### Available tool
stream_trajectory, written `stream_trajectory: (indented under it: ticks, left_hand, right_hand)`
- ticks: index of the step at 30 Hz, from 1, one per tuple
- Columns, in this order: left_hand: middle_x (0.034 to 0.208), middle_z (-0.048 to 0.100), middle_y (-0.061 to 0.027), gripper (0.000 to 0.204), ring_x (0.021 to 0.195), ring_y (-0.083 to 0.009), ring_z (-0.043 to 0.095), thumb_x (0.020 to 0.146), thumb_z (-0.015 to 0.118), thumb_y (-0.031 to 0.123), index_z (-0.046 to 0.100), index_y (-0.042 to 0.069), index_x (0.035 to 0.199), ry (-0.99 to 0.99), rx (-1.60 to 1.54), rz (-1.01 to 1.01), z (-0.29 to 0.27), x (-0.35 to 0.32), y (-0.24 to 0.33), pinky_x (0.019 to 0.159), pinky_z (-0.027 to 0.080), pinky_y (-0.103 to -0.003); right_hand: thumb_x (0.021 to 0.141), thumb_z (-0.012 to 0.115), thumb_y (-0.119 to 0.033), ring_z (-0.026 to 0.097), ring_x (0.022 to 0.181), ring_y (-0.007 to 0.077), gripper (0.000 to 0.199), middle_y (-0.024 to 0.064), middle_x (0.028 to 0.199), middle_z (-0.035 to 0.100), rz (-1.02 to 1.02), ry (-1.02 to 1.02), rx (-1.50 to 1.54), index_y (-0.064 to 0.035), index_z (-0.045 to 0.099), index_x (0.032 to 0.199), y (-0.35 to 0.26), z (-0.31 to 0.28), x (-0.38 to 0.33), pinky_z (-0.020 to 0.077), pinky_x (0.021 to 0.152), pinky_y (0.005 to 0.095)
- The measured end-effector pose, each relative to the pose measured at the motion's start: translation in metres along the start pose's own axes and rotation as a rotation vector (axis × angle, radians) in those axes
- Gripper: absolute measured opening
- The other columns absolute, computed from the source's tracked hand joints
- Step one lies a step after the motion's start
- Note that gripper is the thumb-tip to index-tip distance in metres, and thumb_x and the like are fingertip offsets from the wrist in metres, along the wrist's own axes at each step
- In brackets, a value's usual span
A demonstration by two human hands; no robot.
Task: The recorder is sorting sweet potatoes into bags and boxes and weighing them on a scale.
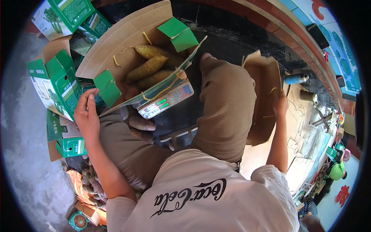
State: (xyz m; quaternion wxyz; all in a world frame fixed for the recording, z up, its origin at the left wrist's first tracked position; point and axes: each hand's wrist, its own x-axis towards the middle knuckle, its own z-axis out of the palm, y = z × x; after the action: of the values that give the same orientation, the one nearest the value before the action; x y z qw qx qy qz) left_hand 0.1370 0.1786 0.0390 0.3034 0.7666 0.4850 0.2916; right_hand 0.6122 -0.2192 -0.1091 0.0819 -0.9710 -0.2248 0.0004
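Observation:
My left hand (87,114) is beside the near left corner of an open carton (127,29), thumb and fingers stretched out and holding nothing. Several long green-brown radishes (147,69) lie inside this carton, which has green flaps and yellow rope handles. Just in front of it sits a scale (168,101) with lit green displays. Off to the right, my right hand (281,105) grips the edge of a brown cardboard carton (262,87) with rope loops, beside my right knee. Its fingers are partly hidden by the cardboard. Reddish-brown roots (141,123) rest between my legs.
Green printed cartons (58,79) stand at the left. A heap of roots (92,183) lies at the lower left near a small green fan (78,221). A blue flask (296,79) and a metal can (308,96) are at the right. Farther right is a person in green (337,170).

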Motion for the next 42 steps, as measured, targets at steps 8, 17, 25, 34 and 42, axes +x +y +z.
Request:
stream_trajectory:
  ticks: [8,17,25,34,42]
  left_hand:
    - [0.096,0.063,-0.0072,0.020,0.093,-0.0125,0.057,0.093,0.047,0.012,0.060,-0.002,0.100,-0.003,-0.084,-0.017,0.003,0.006,-0.008,0.086,0.042,-0.025]
    - [0.096,0.063,-0.0075,0.020,0.092,-0.0133,0.057,0.093,0.047,0.012,0.060,-0.002,0.099,-0.004,-0.007,-0.009,0.003,0.009,-0.014,0.085,0.042,-0.026]
    - [0.096,0.063,-0.0086,0.022,0.092,-0.0146,0.057,0.094,0.046,0.014,0.060,-0.001,0.100,-0.035,0.027,-0.001,0.002,0.007,-0.006,0.085,0.042,-0.027]
    - [0.096,0.063,-0.0080,0.025,0.093,-0.0155,0.056,0.094,0.045,0.018,0.061,-0.001,0.098,-0.060,0.051,-0.007,0.006,0.007,-0.003,0.086,0.041,-0.028]
    - [0.097,0.063,-0.0081,0.025,0.093,-0.0155,0.057,0.094,0.046,0.019,0.060,0.000,0.100,-0.069,0.062,0.015,0.005,0.007,-0.003,0.086,0.041,-0.028]
  right_hand:
    - [0.082,0.054,-0.020,0.056,0.091,0.0395,0.028,0.0203,0.092,0.061,-0.335,-0.076,0.032,-0.0122,0.056,0.110,-0.087,-0.012,0.135,0.0446,0.074,0.0449]
    - [0.081,0.058,-0.018,0.059,0.093,0.0318,0.030,0.0139,0.098,0.063,-0.485,-0.074,0.130,-0.0166,0.058,0.110,-0.215,-0.003,0.183,0.0460,0.080,0.0417]
    - [0.075,0.064,-0.014,0.054,0.101,0.0281,0.031,0.0088,0.105,0.060,-0.588,0.541,0.285,-0.0094,0.058,0.104,-0.203,0.027,0.085,0.0402,0.087,0.0405]
    - [0.072,0.065,-0.007,0.046,0.114,0.0285,0.041,0.0086,0.120,0.052,-0.446,0.375,0.218,-0.0101,0.055,0.112,-0.139,0.039,-0.048,0.0335,0.095,0.0431]
    - [0.069,0.072,-0.026,0.032,0.127,0.0315,0.068,0.0119,0.136,0.038,0.034,0.510,-0.364,-0.0190,0.042,0.129,-0.022,-0.021,-0.035,0.0263,0.100,0.0490]
